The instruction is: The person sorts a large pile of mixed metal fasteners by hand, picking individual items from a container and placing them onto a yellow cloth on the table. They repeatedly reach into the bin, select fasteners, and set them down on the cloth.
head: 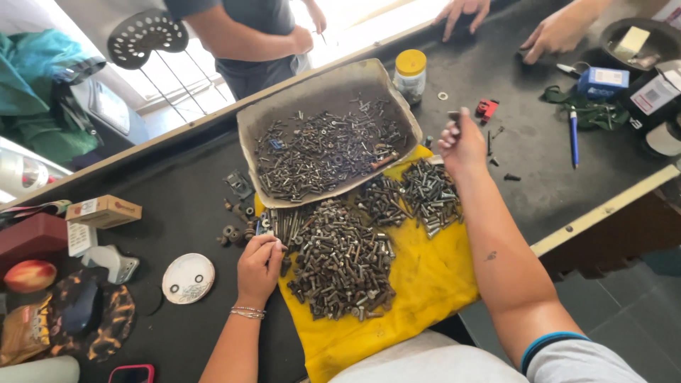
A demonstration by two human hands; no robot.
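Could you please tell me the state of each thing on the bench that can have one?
Left hand: fingers pinched at the edge of the large bolt pile.
Right hand: raised, holding a small dark part.
Metal tray: tilted, partly filled with screws.
Yellow cloth: spread flat under the piles.
Jar: upright, yellow lid on.

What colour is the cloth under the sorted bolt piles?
Yellow cloth, seen clearly in the head view, beneath the bolt piles.
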